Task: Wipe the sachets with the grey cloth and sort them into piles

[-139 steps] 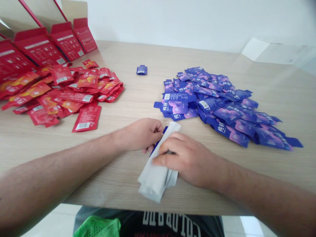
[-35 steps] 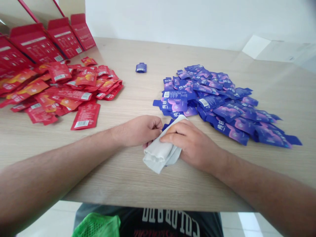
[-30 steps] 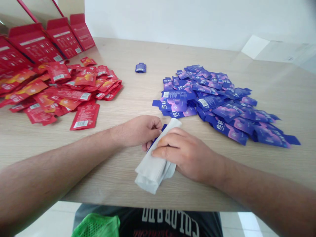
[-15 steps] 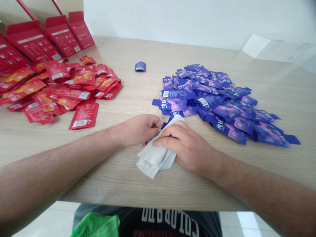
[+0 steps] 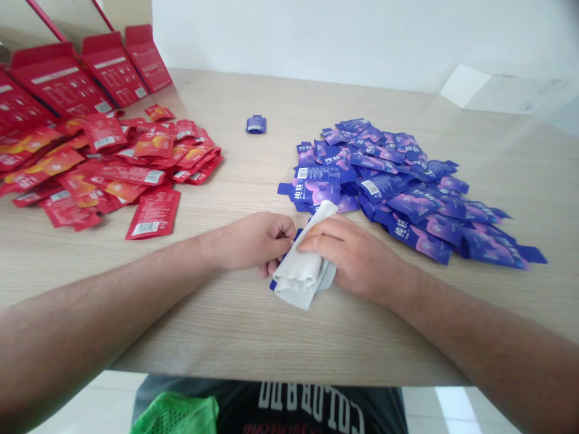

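Observation:
My right hand (image 5: 353,256) is closed on a folded white cloth (image 5: 301,274), which lies over a purple pouch (image 5: 273,285). Only slivers of that pouch show, at the cloth's lower left and beside my left fingers. With its fingers curled, my left hand (image 5: 262,242) pinches the left edge of this pouch. Just beyond both hands spreads a heap of purple pouches (image 5: 380,181) with pink round shapes printed on them.
Left of my hands lies a pile of red pouches (image 5: 131,157), with red cartons (image 5: 66,78) standing behind it. One small purple pouch (image 5: 256,125) stands alone farther back. A white box (image 5: 484,90) is at the back right of the wooden table (image 5: 217,337).
My right hand has slid the cloth a little to the right and up, uncovering a lower corner of the purple pouch. My left hand has stayed nearly in place.

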`<state>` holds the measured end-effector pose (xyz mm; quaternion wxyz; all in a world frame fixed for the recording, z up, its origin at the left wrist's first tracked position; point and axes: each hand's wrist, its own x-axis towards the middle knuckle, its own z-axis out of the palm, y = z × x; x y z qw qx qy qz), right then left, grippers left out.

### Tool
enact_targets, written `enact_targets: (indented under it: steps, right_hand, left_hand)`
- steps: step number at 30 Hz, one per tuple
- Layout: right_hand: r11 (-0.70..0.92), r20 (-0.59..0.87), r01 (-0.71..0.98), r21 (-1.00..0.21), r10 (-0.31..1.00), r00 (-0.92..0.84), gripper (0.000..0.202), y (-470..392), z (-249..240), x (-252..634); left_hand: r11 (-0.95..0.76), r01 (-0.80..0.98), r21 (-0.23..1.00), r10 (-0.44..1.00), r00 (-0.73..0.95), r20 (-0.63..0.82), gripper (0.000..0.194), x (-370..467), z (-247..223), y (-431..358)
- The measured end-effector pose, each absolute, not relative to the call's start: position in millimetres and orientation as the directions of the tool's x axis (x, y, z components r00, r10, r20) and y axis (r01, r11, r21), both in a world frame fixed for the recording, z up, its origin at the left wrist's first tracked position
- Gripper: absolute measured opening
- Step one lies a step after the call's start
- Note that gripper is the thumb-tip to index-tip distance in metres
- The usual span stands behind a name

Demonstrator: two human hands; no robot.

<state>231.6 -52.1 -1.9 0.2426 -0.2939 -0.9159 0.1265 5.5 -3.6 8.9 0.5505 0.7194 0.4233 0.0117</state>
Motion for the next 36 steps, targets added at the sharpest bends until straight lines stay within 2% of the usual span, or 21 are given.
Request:
enact_targets:
  steps: [7,11,22,27,33,36]
  right_hand:
    - [0.788,0.406,0.463,-0.405,0.609,-0.682,0.022,-45,-5,232]
    - [0.808,0.390,0.409,-0.424,0.571,-0.722,0.020,-46,-5,233]
    - [0.797,0.424,0.432,-0.422,0.595,-0.683,0.022,-45,-7,231]
    - [0.824,0.432,0.358,-0.439,0.543,-0.720,0.020,-45,-6,230]
    - [0.723,0.379,0.570,-0.390,0.690,-0.617,0.024,-44,-8,234]
    - [0.733,0.342,0.577,-0.361,0.679,-0.649,0.022,-56,-3,231]
  left_hand:
    - [-0.046,0.592,0.805,0.597,0.662,-0.453,0.009,5,11,-5]
    - [-0.043,0.587,0.808,0.579,0.674,-0.459,0.009,4,11,-5]
    - [-0.046,0.594,0.803,0.568,0.677,-0.468,0.008,5,13,-4]
    - [-0.052,0.601,0.798,0.556,0.681,-0.477,0.008,5,14,-4]
    - [-0.057,0.605,0.794,0.603,0.655,-0.455,0.008,4,10,-3]
    - [-0.081,0.594,0.800,0.633,0.651,-0.419,0.007,4,9,-3]
